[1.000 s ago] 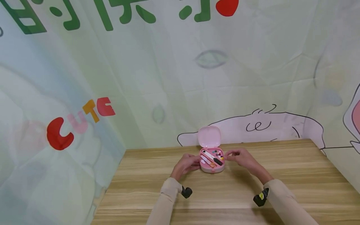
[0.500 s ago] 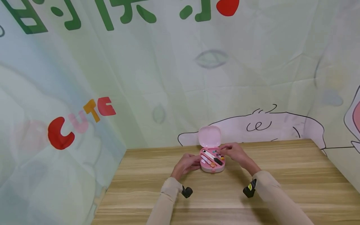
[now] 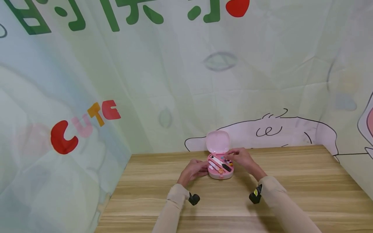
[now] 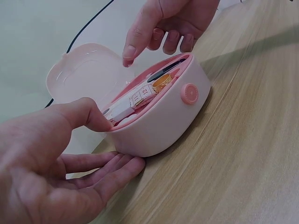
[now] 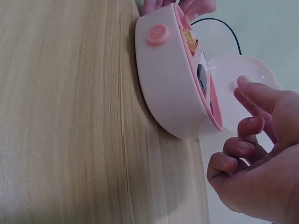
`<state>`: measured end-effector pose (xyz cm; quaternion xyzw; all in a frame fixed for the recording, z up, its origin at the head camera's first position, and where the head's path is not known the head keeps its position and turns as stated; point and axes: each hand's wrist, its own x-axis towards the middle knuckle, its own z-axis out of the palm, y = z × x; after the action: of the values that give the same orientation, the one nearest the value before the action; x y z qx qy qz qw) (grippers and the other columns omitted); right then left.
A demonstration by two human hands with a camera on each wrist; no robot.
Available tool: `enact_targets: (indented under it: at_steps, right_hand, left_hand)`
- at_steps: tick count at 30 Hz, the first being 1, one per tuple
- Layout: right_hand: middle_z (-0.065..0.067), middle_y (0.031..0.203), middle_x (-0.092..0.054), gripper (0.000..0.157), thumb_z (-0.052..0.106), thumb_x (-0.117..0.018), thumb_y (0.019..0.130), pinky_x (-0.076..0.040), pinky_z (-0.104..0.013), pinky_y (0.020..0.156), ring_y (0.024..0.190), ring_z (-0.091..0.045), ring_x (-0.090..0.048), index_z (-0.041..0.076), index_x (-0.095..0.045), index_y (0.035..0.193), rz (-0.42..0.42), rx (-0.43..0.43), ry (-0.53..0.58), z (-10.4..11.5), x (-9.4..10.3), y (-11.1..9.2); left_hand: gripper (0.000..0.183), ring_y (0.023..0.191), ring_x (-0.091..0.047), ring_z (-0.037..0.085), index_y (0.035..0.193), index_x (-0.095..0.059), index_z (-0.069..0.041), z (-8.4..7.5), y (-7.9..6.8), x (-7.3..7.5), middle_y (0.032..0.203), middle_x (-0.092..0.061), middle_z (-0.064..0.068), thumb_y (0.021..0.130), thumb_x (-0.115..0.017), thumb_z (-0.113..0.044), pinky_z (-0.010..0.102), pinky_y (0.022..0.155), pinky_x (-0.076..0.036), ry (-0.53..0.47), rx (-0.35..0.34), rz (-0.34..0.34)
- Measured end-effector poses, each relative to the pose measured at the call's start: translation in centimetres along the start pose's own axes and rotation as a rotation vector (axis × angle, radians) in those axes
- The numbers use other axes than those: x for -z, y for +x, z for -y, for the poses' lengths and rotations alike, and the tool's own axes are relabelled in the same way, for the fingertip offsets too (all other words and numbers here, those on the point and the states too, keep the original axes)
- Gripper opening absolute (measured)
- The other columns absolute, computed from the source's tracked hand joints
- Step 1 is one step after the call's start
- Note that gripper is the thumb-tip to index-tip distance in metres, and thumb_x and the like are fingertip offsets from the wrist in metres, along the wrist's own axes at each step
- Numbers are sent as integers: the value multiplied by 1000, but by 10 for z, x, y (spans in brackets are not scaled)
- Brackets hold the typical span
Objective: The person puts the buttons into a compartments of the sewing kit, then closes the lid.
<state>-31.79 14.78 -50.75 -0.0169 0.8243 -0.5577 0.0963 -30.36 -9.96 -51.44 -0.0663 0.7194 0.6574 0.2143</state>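
A small pink and white sewing box (image 3: 220, 176) stands near the table's back edge with its lid (image 3: 218, 142) raised. Inside lie a tape measure (image 4: 144, 94), a black-tipped tool (image 3: 226, 167) and small coloured pieces (image 3: 231, 163). My left hand (image 3: 194, 169) holds the box's left side, thumb on the rim and fingers low against the wall. Over the right compartment hovers my right hand (image 3: 244, 159), thumb and index finger pointing in and the other fingers curled. Nothing shows between its fingertips, though the view there is partly hidden.
The wood-grain table (image 3: 145, 194) extends to both sides and in front of the box. Behind it hangs a printed cloth backdrop (image 3: 169, 71). A dark cable (image 4: 88, 24) runs behind the lid.
My right hand has moved from beside the box's right wall to above its right compartment. The left hand and the box have stayed in place.
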Motion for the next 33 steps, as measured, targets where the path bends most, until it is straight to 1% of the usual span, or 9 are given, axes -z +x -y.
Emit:
enact_targets:
  at_steps: [3, 6, 12, 17, 21, 24, 27, 30, 33]
  right_hand:
    - [-12, 122, -69, 29, 25, -69, 101, -50, -42, 91, 107, -30, -57, 8, -74, 124, -1, 10, 5, 1, 0, -1]
    - [-13, 124, -66, 35, 29, -68, 102, -50, -42, 90, 108, -30, -55, 9, -72, 130, -4, 26, 10, 2, 2, -2]
    - [-12, 114, -61, 40, 33, -70, 101, -45, -38, 81, 102, -28, -49, 11, -70, 135, -50, 52, 11, 3, 8, -2]
    - [-12, 107, -59, 46, 36, -73, 99, -44, -34, 76, 97, -27, -48, 13, -68, 138, -111, 59, 38, 5, 15, 3]
    - [-13, 108, -56, 53, 42, -71, 99, -44, -32, 73, 96, -27, -47, 14, -62, 144, -157, 53, 34, 8, 18, 6]
    - [-14, 110, -56, 57, 45, -67, 101, -46, -34, 73, 98, -31, -50, 15, -58, 148, -172, 35, 36, 9, 19, 10]
    - [-18, 116, -57, 61, 48, -61, 103, -51, -40, 78, 106, -37, -53, 14, -52, 152, -146, 16, 42, 10, 18, 13]
    - [-21, 126, -56, 66, 51, -56, 105, -53, -46, 86, 114, -40, -53, 12, -44, 157, -84, -4, 44, 13, 18, 15]
    - [-23, 133, -54, 71, 55, -53, 105, -51, -44, 84, 111, -38, -51, 13, -37, 160, -20, -23, 37, 15, 18, 16]
  left_hand:
    - [26, 92, -69, 21, 114, -68, 8, 0, 0, 1, 107, -72, 16, 102, -66, -15, 36, 89, -62, 0, -3, 2]
    - [26, 92, -69, 20, 114, -68, 8, -1, -1, 1, 106, -72, 16, 103, -66, -15, 36, 89, -62, -2, -1, 0]
    - [28, 93, -69, 21, 116, -67, 8, -1, -2, 3, 107, -72, 16, 102, -67, -16, 36, 89, -62, 6, -3, -1]
    - [28, 93, -70, 21, 116, -67, 9, -1, -2, 4, 107, -73, 17, 102, -68, -15, 37, 89, -62, 0, -3, 5]
    - [27, 92, -70, 21, 115, -67, 9, 0, -1, 4, 106, -72, 16, 102, -68, -15, 37, 89, -62, -13, -2, 6]
    - [25, 91, -69, 21, 114, -68, 9, 0, -1, 4, 105, -72, 17, 101, -68, -13, 36, 89, -62, -23, -6, 8]
    - [23, 89, -69, 20, 111, -68, 9, 0, -2, 3, 103, -72, 16, 101, -67, -11, 35, 88, -62, -32, -5, 5]
    - [21, 88, -69, 20, 110, -69, 8, 0, -3, 2, 102, -72, 16, 100, -67, -11, 35, 87, -62, -29, -5, -1]
    - [21, 87, -69, 19, 110, -69, 8, 0, -3, 1, 101, -72, 15, 100, -68, -11, 35, 87, -62, -32, -4, -6]
